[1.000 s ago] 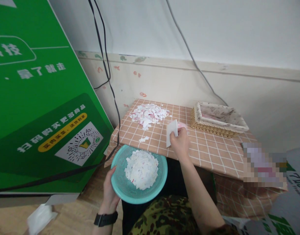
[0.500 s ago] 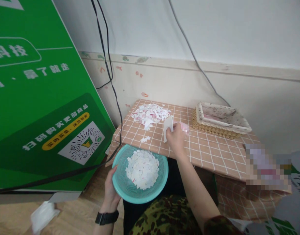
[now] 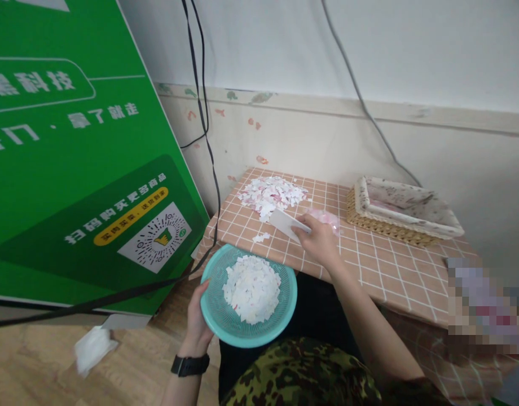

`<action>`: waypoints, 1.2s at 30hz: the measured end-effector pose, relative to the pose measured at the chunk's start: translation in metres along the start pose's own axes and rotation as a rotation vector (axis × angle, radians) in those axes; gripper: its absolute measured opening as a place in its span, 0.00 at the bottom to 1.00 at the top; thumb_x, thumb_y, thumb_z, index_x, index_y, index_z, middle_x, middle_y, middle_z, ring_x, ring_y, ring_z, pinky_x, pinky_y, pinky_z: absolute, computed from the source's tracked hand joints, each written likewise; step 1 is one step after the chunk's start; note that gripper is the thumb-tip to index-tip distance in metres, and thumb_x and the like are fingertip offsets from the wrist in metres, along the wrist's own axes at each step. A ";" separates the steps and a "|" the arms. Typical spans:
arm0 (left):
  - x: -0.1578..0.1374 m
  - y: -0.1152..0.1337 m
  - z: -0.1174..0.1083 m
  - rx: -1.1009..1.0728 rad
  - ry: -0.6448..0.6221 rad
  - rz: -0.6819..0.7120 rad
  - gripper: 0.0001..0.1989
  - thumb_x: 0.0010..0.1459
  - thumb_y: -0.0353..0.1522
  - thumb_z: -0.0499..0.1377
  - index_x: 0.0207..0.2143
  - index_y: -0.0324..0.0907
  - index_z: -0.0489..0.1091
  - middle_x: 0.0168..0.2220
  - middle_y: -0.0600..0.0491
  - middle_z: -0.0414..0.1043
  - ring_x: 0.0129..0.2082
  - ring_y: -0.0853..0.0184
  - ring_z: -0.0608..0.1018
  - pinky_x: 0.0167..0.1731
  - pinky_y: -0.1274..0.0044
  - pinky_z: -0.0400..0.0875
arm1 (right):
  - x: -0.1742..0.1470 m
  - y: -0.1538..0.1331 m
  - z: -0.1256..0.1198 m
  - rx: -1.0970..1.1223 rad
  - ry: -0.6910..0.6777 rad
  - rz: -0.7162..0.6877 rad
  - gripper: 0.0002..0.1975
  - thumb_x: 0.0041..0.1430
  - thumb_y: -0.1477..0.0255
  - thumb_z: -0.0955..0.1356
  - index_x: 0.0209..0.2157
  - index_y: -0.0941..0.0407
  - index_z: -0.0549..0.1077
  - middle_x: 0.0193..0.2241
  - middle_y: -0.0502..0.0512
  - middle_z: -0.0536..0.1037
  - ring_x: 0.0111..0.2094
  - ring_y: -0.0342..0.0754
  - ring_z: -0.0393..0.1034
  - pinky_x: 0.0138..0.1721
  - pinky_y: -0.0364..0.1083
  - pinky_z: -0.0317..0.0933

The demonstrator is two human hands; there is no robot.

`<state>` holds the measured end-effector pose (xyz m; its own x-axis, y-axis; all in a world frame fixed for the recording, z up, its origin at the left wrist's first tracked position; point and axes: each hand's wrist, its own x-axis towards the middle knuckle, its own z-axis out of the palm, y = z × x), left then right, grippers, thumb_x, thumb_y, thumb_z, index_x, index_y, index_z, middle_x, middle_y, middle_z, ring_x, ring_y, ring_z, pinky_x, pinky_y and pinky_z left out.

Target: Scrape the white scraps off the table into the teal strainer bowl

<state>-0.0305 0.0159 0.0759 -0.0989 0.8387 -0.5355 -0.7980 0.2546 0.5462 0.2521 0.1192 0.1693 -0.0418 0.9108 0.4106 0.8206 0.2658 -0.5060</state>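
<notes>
My left hand [image 3: 200, 318] grips the left rim of a turquoise plastic basin-shaped strainer [image 3: 288, 301], held just below the table's front edge. White paper scraps [image 3: 253, 289] lie heaped inside it. Between the fingers and thumb of my right hand [image 3: 321, 239] is a flat white card [image 3: 285, 224], tilted over the tabletop. Its far end is at the near edge of a pile of white and pinkish paper scraps [image 3: 276, 194]. A few loose scraps [image 3: 261, 237] sit between that pile and the strainer. Beside my right hand lies a pink, shiny plastic bag [image 3: 327, 217].
A cloth-lined wicker basket [image 3: 386, 226] stands toward the right of the checked table [image 3: 369, 276]. A black cable [image 3: 215, 186] hangs down at the table's left corner, near a green cabinet [image 3: 90, 169]. White crumpled plastic [image 3: 94, 348] is on the floor.
My right hand has tilted the card from upright to a flatter slant, its far end toward the scrap pile. The view has shifted slightly left. My left hand still grips the strainer.
</notes>
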 end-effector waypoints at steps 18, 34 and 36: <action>0.001 -0.001 0.005 -0.004 -0.037 -0.011 0.13 0.50 0.34 0.60 0.37 0.35 0.75 0.32 0.46 0.79 0.37 0.54 0.78 0.40 0.67 0.72 | -0.018 -0.022 0.024 0.058 -0.244 -0.297 0.09 0.60 0.72 0.62 0.40 0.53 0.72 0.28 0.52 0.77 0.28 0.46 0.71 0.30 0.42 0.59; -0.002 -0.006 0.006 0.011 0.030 -0.015 0.09 0.48 0.31 0.61 0.32 0.35 0.75 0.28 0.47 0.79 0.33 0.56 0.79 0.39 0.68 0.72 | 0.038 0.007 0.009 -0.010 -0.107 -0.171 0.11 0.57 0.71 0.64 0.39 0.52 0.77 0.32 0.53 0.80 0.30 0.48 0.73 0.33 0.46 0.62; -0.002 -0.008 0.005 0.010 0.018 -0.026 0.10 0.48 0.31 0.61 0.33 0.35 0.75 0.29 0.47 0.79 0.32 0.58 0.79 0.39 0.68 0.72 | 0.044 0.005 0.009 -0.029 -0.131 -0.217 0.11 0.57 0.71 0.64 0.39 0.52 0.77 0.31 0.52 0.80 0.30 0.48 0.73 0.32 0.45 0.61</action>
<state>-0.0208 0.0150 0.0762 -0.0895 0.8228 -0.5612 -0.7947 0.2807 0.5383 0.2490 0.1633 0.1782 -0.2909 0.8671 0.4044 0.8002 0.4522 -0.3940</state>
